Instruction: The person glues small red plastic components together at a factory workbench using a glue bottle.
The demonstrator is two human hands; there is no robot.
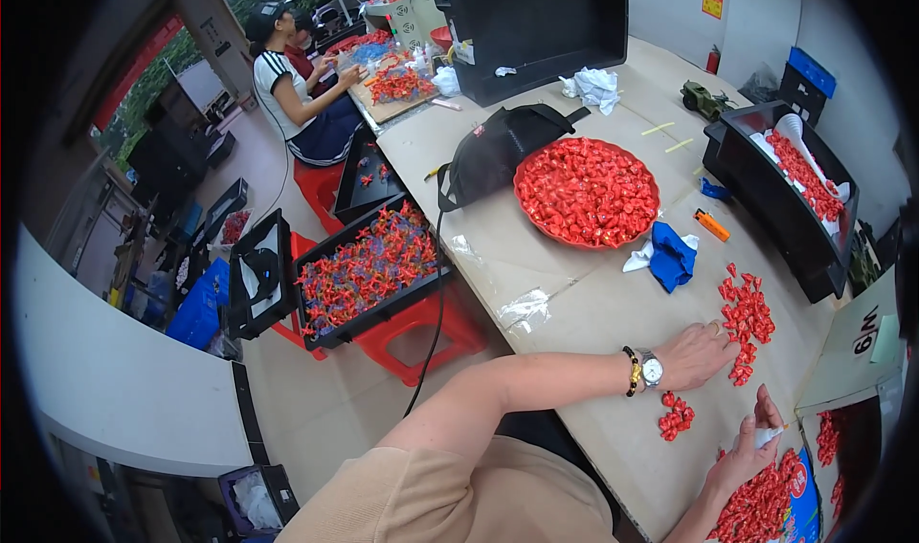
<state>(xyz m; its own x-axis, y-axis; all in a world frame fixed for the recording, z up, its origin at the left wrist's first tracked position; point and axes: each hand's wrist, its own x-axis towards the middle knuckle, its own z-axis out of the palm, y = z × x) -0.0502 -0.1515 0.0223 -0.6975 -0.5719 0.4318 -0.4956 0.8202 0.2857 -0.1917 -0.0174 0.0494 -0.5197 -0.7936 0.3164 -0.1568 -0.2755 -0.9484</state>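
On the tan work table, my left hand [697,356] reaches to the edge of a loose strip of small shiny red plastic pieces [749,315]. Its fingers are bent together, and whatever lies between the fingertips is hidden. A watch and a beaded bracelet circle that wrist. Close to the table's near side, my right hand [747,459] is closed around a small white squeeze bottle [766,437] with a thin orange tip. A little cluster of red pieces [676,416] sits between both hands. Below the right hand spreads a larger heap of them [758,505].
A round red tray [521,205] heaped with pieces stands beside a black bag [503,151]. Blue cloth [674,258], an orange lighter [711,224] and a black bin [790,222] lie farther right. Left, a black crate [402,304] rests on red stools. A person [299,103] works beyond.
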